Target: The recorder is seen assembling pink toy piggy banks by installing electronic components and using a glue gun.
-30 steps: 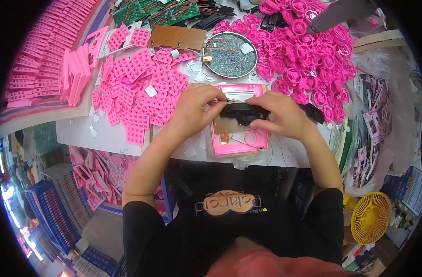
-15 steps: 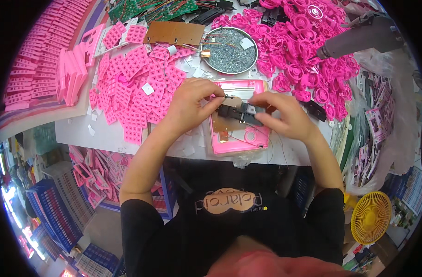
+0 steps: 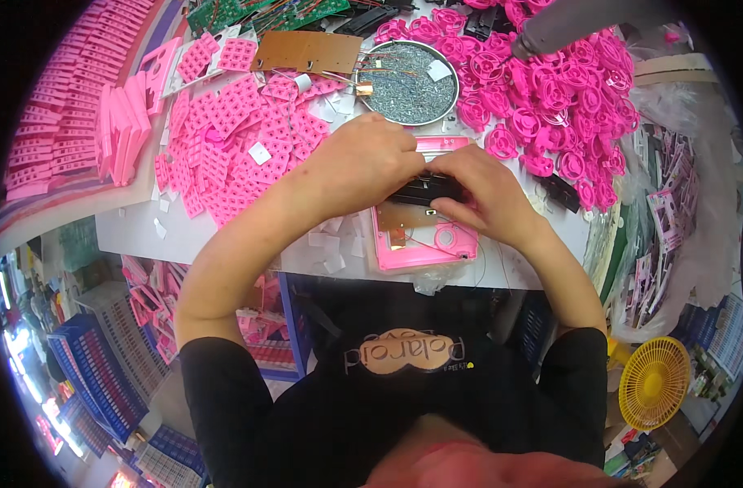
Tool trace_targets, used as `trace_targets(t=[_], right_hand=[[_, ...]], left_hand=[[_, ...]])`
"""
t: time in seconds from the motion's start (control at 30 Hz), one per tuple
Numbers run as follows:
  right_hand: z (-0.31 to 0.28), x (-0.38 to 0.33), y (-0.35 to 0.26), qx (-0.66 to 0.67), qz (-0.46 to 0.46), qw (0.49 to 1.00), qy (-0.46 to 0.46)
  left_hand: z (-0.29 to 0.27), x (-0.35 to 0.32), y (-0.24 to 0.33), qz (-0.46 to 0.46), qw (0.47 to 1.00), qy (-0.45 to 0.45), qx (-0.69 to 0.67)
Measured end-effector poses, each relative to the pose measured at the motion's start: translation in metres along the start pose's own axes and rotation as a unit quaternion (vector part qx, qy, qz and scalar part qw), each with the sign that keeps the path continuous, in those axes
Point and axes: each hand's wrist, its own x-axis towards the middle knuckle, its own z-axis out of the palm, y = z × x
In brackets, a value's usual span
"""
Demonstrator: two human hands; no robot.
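Observation:
In front of me lies a pink plastic case (image 3: 424,257), with a brown circuit board (image 3: 400,216) and thin wires in it. A long black plastic part (image 3: 420,192) sits across the case above the board. My right hand (image 3: 489,193) grips the right end of that part between thumb and fingers. Over its upper left side my left hand (image 3: 380,156) is closed, its fingers curled and the tips pointing toward my right fingers. Whatever those left fingertips pinch is hidden by the hand.
Behind the case stands a round tray of small screws (image 3: 404,96). Pink button pads (image 3: 233,154) are heaped left, pink ring-shaped parts (image 3: 542,106) right. A dark power screwdriver (image 3: 583,28) hangs over the rings. Another brown board (image 3: 306,52) lies at the back.
My left hand has moved right and turned over the black part, its forearm swinging across. My right hand has closed farther around the part. The screwdriver has shifted up and left.

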Motion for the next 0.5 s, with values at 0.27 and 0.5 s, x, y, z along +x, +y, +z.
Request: trace_targets(t=[0.27,0.5], right_hand=[[0.003,0.0,-0.007,-0.127,-0.059,0.99,-0.012],[0.002,0.003,-0.026,-0.202,-0.056,0.978,-0.013]], left_hand=[[0.003,-0.02,0.021,-0.025,0.998,0.013,0.054],[0.007,-0.011,0.019,-0.243,0.955,0.012,-0.17]])
